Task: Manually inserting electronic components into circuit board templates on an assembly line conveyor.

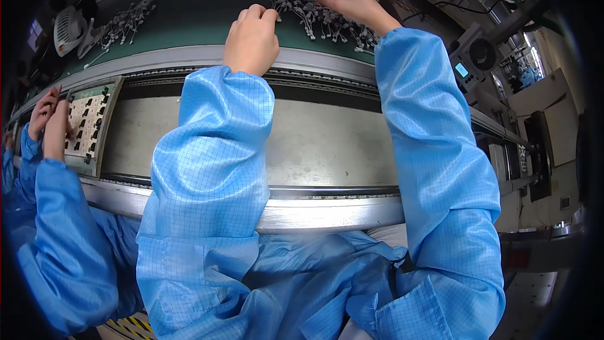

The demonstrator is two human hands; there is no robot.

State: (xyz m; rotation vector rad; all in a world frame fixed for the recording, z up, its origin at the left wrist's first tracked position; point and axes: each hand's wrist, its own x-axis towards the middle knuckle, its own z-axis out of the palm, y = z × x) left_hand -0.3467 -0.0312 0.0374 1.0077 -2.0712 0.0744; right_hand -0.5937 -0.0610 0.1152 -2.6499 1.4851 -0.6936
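Connectors [309, 14] plastic; sleeves [211, 160] cloth (glossy); rail [327, 214] metal.

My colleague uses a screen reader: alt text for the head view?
A person's left hand and right hand reach across a conveyor toward heaped pale cables; at left, another person's hands are at a framed board.

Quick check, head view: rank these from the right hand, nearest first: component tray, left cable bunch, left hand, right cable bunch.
Nearest to the right hand:
1. Right cable bunch, right at its fingers.
2. Left hand, to its left.
3. Left cable bunch, farther left.
4. Component tray, far left, lower in view.
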